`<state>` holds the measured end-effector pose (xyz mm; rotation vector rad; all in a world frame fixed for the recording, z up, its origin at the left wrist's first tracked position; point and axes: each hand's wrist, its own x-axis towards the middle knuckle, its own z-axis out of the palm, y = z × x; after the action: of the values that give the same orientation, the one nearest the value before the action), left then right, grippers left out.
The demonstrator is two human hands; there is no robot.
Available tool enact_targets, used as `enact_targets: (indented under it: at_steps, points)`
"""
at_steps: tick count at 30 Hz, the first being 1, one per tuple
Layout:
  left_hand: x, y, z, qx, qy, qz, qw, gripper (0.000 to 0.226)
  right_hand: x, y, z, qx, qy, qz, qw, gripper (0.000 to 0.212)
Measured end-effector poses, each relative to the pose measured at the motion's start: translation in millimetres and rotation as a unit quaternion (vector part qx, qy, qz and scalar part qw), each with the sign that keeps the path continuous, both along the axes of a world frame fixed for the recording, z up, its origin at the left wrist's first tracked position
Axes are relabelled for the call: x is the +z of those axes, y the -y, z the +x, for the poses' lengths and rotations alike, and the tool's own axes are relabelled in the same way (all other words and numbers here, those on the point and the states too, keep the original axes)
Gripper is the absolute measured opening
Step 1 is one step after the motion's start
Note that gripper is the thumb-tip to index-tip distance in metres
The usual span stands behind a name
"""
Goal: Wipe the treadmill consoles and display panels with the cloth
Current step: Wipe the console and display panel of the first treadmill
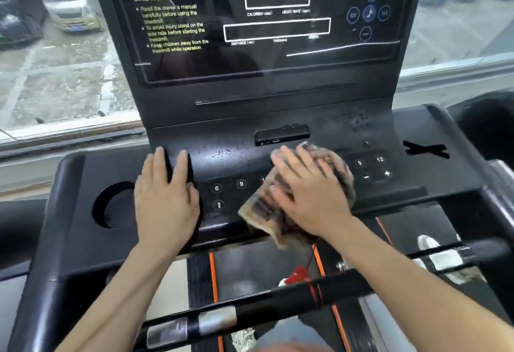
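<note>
Both forearms reach over the black handlebar (250,307) to the console (434,176) beyond it. Right hand (308,193) lies flat on the cloth (343,176), its fingers (289,162) straight and spread, pressing and not pinching. So the task's thing sits directly under those fingers, on the middle of the worktop-like console deck. Its long axis runs on a diagonal, from a corner hanging over the near edge up toward the far right, where a bunched part shows past the fingertips.

Left hand (167,198) rests flat and bare on the deck, fingers straight and slightly parted, apparently as a brace; it does not touch the cloth. Between the two hands lies the left keypad (228,193), uncovered. Just beside the cloth's right end is the right keypad (372,168), and beyond that a cross of black tape (427,150).

Away from the person, the port block (282,135) sits just past the fingertips, with speckled marks on the deck on both sides of it. Behind it the display panel (278,54) rises at a tilt, well apart from the cloth.

The right hand is likely the one to carry any next stroke. Sideways room is open both ways; the near edge is the one place the cloth could slip off.
</note>
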<state>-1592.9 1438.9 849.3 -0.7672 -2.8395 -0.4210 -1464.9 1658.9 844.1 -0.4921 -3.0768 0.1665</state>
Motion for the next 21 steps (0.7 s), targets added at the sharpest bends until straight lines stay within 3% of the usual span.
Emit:
enact_targets:
  at_steps: [3,6,9,12,17,19,21]
  points:
    - [1.4,-42.9,30.1,-0.175,0.003,0.014,0.985,0.043,1.2,-32.5,9.5,-0.126,0.012,0.022,0.992,0.067]
    - [6.9,-81.4,61.1,-0.256,0.029,0.023,0.966,0.051,1.1,11.8,-9.4,-0.077,0.021,-0.006,0.997,0.068]
    - [3.4,-77.2,64.6,-0.236,0.050,-0.003,0.970,0.068,7.4,23.8,-12.1,0.051,0.040,-0.044,0.997,0.065]
    - [-7.6,-86.5,71.6,-0.239,0.060,-0.016,0.969,0.065,12.8,-18.7,5.3,0.100,0.020,-0.071,0.992,0.063]
    - [-9.9,-132.1,81.5,-0.192,0.047,-0.035,0.980,0.056,5.9,-131.7,48.3,-0.058,0.022,-0.002,0.998,0.069]
    - [-11.0,-121.9,69.5,-0.123,0.043,-0.029,0.991,0.058,3.9,-138.5,45.4,-0.108,0.008,0.010,0.994,0.069]
    - [-12.6,-114.3,66.5,-0.076,0.032,-0.043,0.996,0.058,1.5,-107.1,31.2,-0.086,-0.014,0.011,0.996,0.067]
